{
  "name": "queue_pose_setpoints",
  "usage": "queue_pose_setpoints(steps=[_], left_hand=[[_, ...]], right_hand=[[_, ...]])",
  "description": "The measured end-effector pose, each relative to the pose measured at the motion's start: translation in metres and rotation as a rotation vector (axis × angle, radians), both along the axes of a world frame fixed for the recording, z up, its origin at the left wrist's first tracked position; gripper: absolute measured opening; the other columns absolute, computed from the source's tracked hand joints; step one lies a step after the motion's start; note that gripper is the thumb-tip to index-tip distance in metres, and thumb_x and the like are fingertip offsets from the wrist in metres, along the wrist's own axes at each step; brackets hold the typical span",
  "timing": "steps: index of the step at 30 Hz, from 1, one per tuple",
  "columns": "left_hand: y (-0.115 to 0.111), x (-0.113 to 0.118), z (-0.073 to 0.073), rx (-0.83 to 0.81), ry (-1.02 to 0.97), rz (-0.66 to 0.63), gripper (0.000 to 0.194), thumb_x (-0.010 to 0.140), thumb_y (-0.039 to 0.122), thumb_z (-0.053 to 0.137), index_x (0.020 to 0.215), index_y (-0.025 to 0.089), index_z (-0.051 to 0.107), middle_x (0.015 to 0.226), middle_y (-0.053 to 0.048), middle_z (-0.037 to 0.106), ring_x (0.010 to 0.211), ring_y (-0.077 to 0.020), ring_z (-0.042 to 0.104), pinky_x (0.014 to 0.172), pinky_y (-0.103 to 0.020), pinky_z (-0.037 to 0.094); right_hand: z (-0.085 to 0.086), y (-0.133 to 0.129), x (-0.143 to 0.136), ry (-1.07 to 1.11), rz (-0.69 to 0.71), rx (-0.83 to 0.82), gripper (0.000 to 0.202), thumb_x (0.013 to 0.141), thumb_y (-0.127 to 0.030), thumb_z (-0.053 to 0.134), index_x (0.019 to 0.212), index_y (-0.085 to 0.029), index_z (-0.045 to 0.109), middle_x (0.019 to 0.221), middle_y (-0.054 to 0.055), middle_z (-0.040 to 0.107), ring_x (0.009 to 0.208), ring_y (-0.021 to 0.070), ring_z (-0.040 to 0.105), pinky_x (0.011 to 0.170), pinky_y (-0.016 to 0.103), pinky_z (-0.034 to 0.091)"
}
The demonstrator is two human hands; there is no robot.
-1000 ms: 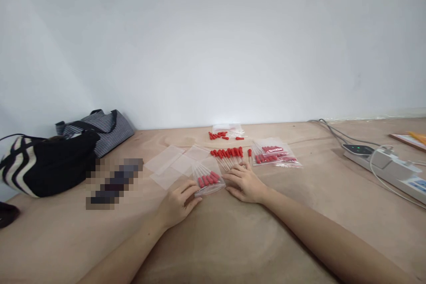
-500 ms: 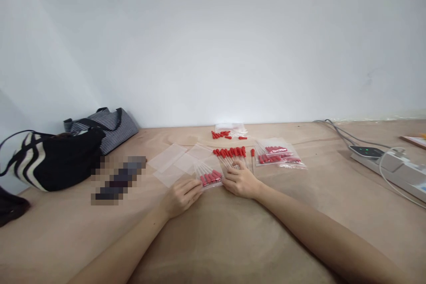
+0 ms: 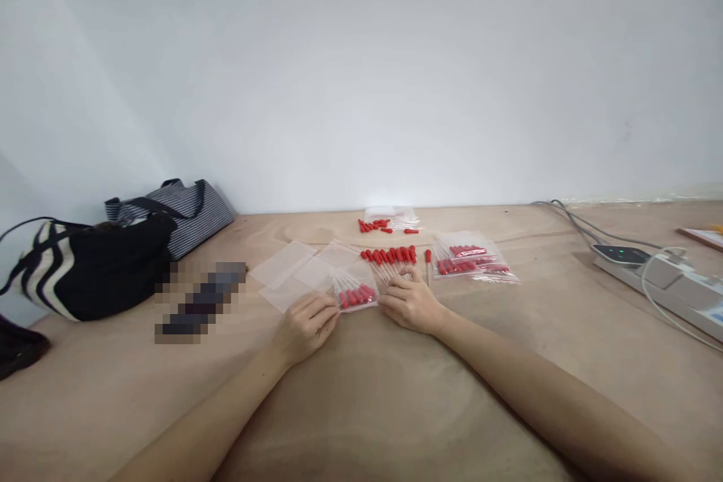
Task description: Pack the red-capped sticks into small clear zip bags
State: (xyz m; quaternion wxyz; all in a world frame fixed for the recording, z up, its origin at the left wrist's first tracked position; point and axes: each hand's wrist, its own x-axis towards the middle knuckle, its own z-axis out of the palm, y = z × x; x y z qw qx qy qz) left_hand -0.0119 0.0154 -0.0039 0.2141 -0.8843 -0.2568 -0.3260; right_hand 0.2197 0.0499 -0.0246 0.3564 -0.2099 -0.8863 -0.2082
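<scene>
A clear zip bag [image 3: 361, 307] lies on the table between my hands, with several red-bulbed droppers [image 3: 355, 296] inside. Their bulbs point toward me and their thin clear stems away. My left hand [image 3: 308, 325] pinches the bag's near left corner, fingers closed. At the near right corner my right hand [image 3: 415, 305] grips the bag's edge with thumb and fingers bent together. Just beyond my right hand, loose droppers [image 3: 388, 255] lie in a fanned row, partly covered by its fingers. One single dropper [image 3: 428, 257] lies apart to their right.
Flat clear bags [image 3: 285, 263] overlap on the left. Filled dropper bags [image 3: 480, 265] are stacked on the right. Loose red bulbs [image 3: 373, 226] lie near the wall beside another clear bag [image 3: 389, 213]. Cloth bags [image 3: 124, 263] stand far left, a power strip [image 3: 649, 279] far right.
Both hands still hold the bag's near corners. The bag's near edge is straighter and a little farther from me, and the left hand has shifted slightly left. The view has tilted slightly.
</scene>
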Motion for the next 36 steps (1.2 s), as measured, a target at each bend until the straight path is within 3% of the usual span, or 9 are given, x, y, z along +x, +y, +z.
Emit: queue_pose_setpoints(steps=[3,7,12,18,25,31,36], left_hand=[[0.002,0.013,-0.001,-0.017,0.001,0.004,0.013,0.081,0.013,0.048,0.084,0.015,0.060,0.081,-0.006,0.065,0.077,-0.0182,0.059,0.070,-0.032,0.048],[0.007,0.033,-0.006,-0.011,0.021,-0.040,0.017,0.082,0.010,0.045,0.077,0.016,0.060,0.076,-0.003,0.065,0.074,-0.0159,0.059,0.070,-0.031,0.047],[0.009,0.042,-0.008,0.015,0.048,-0.068,0.020,0.082,0.008,0.042,0.076,0.015,0.060,0.076,-0.004,0.065,0.074,-0.0151,0.059,0.074,-0.031,0.045],[0.003,0.032,-0.001,0.076,0.099,-0.034,0.019,0.081,0.007,0.042,0.078,0.015,0.059,0.076,-0.003,0.066,0.070,-0.0148,0.060,0.079,-0.036,0.043],[-0.005,0.006,0.005,0.097,0.071,-0.003,0.015,0.081,0.007,0.045,0.077,0.015,0.056,0.071,-0.003,0.065,0.069,-0.0148,0.060,0.079,-0.036,0.043],[-0.008,-0.010,0.001,0.051,0.036,-0.017,0.015,0.081,0.006,0.045,0.076,0.016,0.055,0.068,-0.002,0.063,0.065,-0.0136,0.059,0.080,-0.037,0.044],[-0.008,-0.013,-0.005,-0.125,-0.035,-0.016,0.014,0.083,0.014,0.045,0.073,0.017,0.053,0.068,-0.002,0.061,0.063,-0.0126,0.058,0.062,-0.024,0.048]], right_hand=[[0.000,-0.002,-0.001,0.022,0.006,-0.017,0.021,0.082,-0.016,0.044,0.066,-0.017,0.057,0.056,-0.001,0.056,0.065,0.0115,0.043,0.077,0.034,0.025],[-0.001,-0.005,-0.004,0.030,0.027,-0.011,0.022,0.082,-0.016,0.043,0.066,-0.017,0.057,0.058,0.000,0.056,0.065,0.0114,0.044,0.076,0.033,0.025],[0.000,-0.006,-0.007,0.006,0.039,-0.009,0.022,0.082,-0.016,0.041,0.066,-0.016,0.055,0.057,-0.001,0.054,0.065,0.0112,0.043,0.076,0.033,0.024],[0.000,-0.006,-0.004,-0.026,0.034,-0.023,0.019,0.078,-0.013,0.040,0.064,-0.016,0.052,0.059,-0.001,0.054,0.067,0.0112,0.044,0.080,0.035,0.022],[0.001,-0.006,-0.001,-0.002,0.034,-0.045,0.017,0.075,-0.010,0.040,0.065,-0.016,0.052,0.061,-0.001,0.055,0.069,0.0109,0.045,0.083,0.037,0.018],[0.000,-0.006,-0.001,0.004,0.037,-0.082,0.019,0.077,-0.011,0.040,0.065,-0.016,0.054,0.061,-0.001,0.056,0.072,0.0114,0.047,0.084,0.038,0.018],[0.001,-0.011,0.005,0.028,-0.055,-0.291,0.017,0.082,-0.022,0.043,0.075,-0.019,0.059,0.065,0.000,0.060,0.071,0.0132,0.049,0.073,0.033,0.024]])
